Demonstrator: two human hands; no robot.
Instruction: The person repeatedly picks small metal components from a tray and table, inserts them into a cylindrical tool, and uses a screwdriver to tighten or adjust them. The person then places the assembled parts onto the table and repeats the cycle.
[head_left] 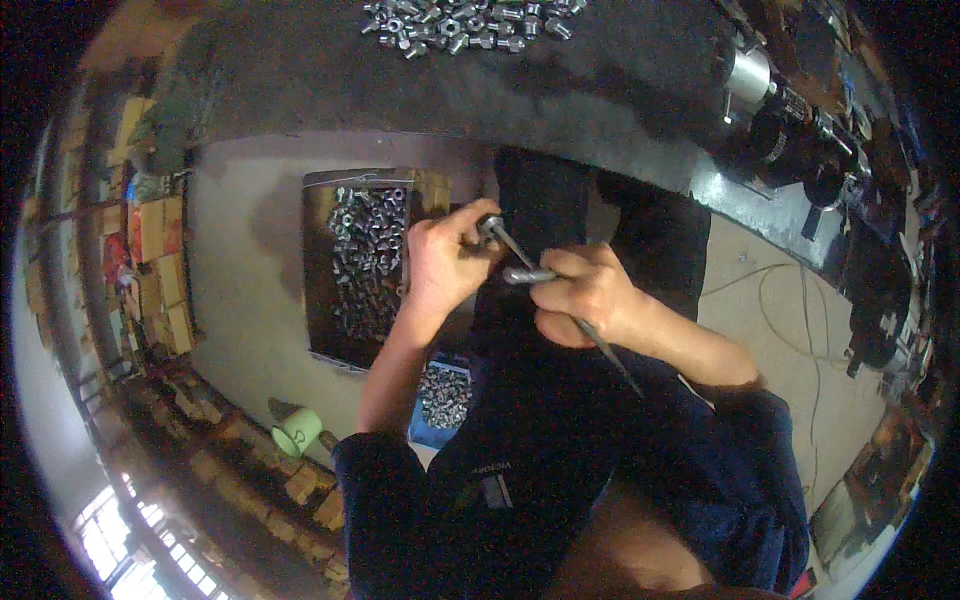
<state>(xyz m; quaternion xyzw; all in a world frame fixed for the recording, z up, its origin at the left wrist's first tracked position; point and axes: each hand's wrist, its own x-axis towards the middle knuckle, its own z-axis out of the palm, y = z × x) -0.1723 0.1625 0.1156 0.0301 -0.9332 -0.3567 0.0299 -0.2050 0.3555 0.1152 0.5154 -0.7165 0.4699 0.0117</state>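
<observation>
My left hand is closed on a small metal fitting, pinched between thumb and fingers. My right hand is wrapped round a long thin metal rod, which slants from the fitting down past the right fist. The rod's upper end meets the fitting; whether it goes inside I cannot tell. A thicker, round-ended metal piece juts from the right fist toward the left, its other end hidden by the fingers. Both hands are raised in front of my dark clothing.
A dark tray of metal fittings lies left of my left forearm, with a blue container of small metal parts nearer me. More fittings are piled on the dark bench. Bench machinery stands right; a green mug-like vessel is lower left.
</observation>
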